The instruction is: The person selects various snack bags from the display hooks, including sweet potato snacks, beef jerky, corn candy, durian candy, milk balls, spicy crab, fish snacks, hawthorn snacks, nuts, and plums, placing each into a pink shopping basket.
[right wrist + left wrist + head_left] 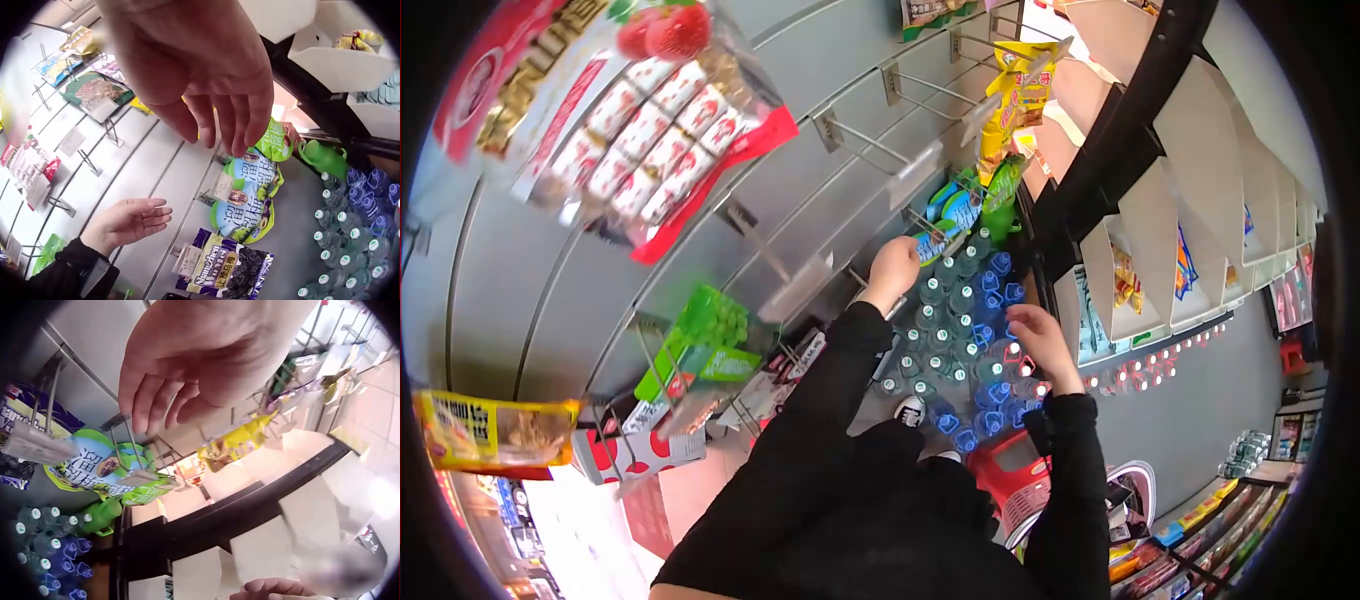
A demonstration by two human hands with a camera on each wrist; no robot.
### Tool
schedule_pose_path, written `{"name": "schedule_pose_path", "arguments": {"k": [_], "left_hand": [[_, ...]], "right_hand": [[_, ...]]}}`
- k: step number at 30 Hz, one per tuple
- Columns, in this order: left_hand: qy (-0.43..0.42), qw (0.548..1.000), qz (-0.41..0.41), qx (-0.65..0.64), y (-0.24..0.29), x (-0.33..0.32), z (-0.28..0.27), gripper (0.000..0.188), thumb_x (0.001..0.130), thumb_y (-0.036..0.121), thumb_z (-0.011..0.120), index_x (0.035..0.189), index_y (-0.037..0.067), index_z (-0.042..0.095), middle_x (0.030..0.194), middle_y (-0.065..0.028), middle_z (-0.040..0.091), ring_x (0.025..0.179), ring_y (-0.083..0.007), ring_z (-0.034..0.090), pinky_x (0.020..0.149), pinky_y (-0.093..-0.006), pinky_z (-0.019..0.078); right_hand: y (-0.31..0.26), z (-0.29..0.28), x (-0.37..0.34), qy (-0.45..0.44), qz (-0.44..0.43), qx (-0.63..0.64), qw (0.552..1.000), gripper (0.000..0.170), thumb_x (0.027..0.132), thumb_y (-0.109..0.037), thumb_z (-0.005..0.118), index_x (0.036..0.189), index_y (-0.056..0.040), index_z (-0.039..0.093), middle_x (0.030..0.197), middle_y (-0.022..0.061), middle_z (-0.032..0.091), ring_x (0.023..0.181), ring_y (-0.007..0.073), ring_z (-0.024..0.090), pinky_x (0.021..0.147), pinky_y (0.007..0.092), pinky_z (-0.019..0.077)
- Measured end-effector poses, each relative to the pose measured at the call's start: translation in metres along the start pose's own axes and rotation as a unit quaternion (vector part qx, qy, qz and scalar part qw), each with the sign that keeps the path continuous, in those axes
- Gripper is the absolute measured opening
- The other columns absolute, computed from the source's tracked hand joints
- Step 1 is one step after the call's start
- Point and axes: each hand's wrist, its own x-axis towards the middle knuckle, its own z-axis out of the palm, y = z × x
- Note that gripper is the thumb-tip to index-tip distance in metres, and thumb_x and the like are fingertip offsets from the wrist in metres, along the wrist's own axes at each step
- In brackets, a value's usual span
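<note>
My left hand (894,272) is raised beside the slatted display wall with nothing in it, its fingers loosely bent in the left wrist view. Closest to it, blue-and-green snack bags (94,464) hang on metal hooks. Over the bottles on the floor, my right hand (1043,345) is held out, also holding nothing; its fingers (240,119) hang down loosely in the right wrist view. A purple bag of dried plums (231,269) hangs lower on the wall, and a yellow snack bag (237,444) hangs farther along.
Several clear bottles with white-topped caps (940,340) and blue bottles (990,395) crowd the floor by the feet. A green jug (325,159) stands behind them. Dark-framed shelving (1090,210) rises at right. A red basket (1010,475) sits close to the legs. Bare hooks (860,145) jut out from the wall.
</note>
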Motion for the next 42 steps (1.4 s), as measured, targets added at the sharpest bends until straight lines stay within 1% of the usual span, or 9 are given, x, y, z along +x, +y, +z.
{"name": "schedule_pose_path", "arguments": {"k": [5,9,13,27,31,34,36,38,42], "left_hand": [[-0.136,0.976,-0.088,0.148,-0.017,0.032,0.027,0.021,0.067,0.013,0.055,0.085,0.001,0.056,0.085,-0.018,0.056,0.082,-0.0341,0.053,0.07,-0.0427,0.042],[-0.068,0.98,-0.021,0.186,-0.043,0.05,0.051,0.016,0.066,0.012,0.055,0.078,0.003,0.058,0.08,-0.0172,0.057,0.079,-0.0329,0.054,0.068,-0.0427,0.0425],[-0.079,0.973,-0.028,0.217,-0.06,0.066,0.069,0.011,0.063,0.012,0.056,0.069,0.004,0.061,0.073,-0.0159,0.057,0.072,-0.0323,0.055,0.064,-0.0417,0.0442],[-0.196,0.978,-0.051,0.042,-0.03,0.054,0.062,0.011,0.062,0.015,0.059,0.065,0.004,0.06,0.058,-0.017,0.051,0.053,-0.0301,0.051,0.051,-0.0354,0.0402],[-0.182,0.982,-0.047,0.016,-0.027,0.048,0.066,0.013,0.06,0.016,0.061,0.064,0.004,0.06,0.058,-0.0172,0.051,0.053,-0.0303,0.051,0.051,-0.0357,0.0404],[-0.221,0.973,-0.058,0.045,-0.022,0.04,0.062,0.014,0.059,0.016,0.059,0.065,0.004,0.06,0.068,-0.0182,0.055,0.066,-0.0354,0.053,0.059,-0.0417,0.0424],[-0.151,0.987,0.012,0.054,-0.033,0.032,0.068,0.015,0.061,0.016,0.058,0.064,0.002,0.06,0.071,-0.0194,0.055,0.069,-0.0359,0.053,0.062,-0.0408,0.043],[-0.212,0.975,-0.036,0.052,-0.039,0.025,0.072,0.016,0.062,0.015,0.056,0.065,0.0,0.059,0.073,-0.021,0.055,0.073,-0.0368,0.053,0.065,-0.0404,0.0429],[-0.16,0.975,-0.152,-0.016,-0.04,-0.001,0.087,0.014,0.062,0.012,0.055,0.065,-0.001,0.057,0.071,-0.0221,0.055,0.072,-0.0388,0.052,0.065,-0.0421,0.0421]], "right_hand": [[0.009,0.049,0.0,-0.053,0.044,0.112,0.991,0.021,0.078,-0.005,0.053,0.099,-0.0009,0.052,0.089,0.0019,0.055,0.082,0.0087,0.051,0.073,0.0219,0.0409],[0.023,0.064,-0.027,-0.05,0.106,0.118,0.986,0.023,0.079,-0.003,0.053,0.101,-0.0005,0.051,0.092,0.0035,0.056,0.084,0.0098,0.051,0.074,0.0224,0.0411],[0.045,0.064,-0.045,-0.016,0.148,0.207,0.967,0.023,0.078,-0.002,0.052,0.101,0.0005,0.051,0.094,0.0059,0.056,0.085,0.012,0.052,0.075,0.0231,0.0412],[0.054,0.057,-0.066,0.039,0.191,0.236,0.952,0.02,0.08,-0.004,0.05,0.099,0.0005,0.051,0.092,0.0072,0.057,0.086,0.0128,0.053,0.074,0.0243,0.0411],[0.057,0.057,-0.07,0.039,0.192,0.236,0.952,0.019,0.08,-0.004,0.05,0.098,0.0007,0.051,0.092,0.0072,0.057,0.086,0.0128,0.053,0.073,0.0244,0.0413],[0.058,0.056,-0.076,0.034,0.178,0.223,0.958,0.019,0.08,-0.004,0.051,0.098,0.0008,0.051,0.092,0.0072,0.057,0.085,0.0124,0.053,0.073,0.024,0.0414],[0.064,0.055,-0.081,0.036,0.18,0.229,0.956,0.019,0.08,-0.004,0.051,0.098,0.0008,0.051,0.091,0.0068,0.057,0.085,0.0122,0.053,0.073,0.0238,0.0413],[0.065,0.054,-0.086,0.04,0.182,0.236,0.954,0.019,0.08,-0.004,0.051,0.098,0.0008,0.051,0.091,0.0063,0.057,0.084,0.0119,0.053,0.073,0.0235,0.0413],[0.067,0.054,-0.094,0.062,0.173,0.216,0.959,0.02,0.08,-0.006,0.051,0.098,0.0008,0.052,0.089,0.0047,0.057,0.084,0.0113,0.053,0.072,0.0239,0.0418]]}}
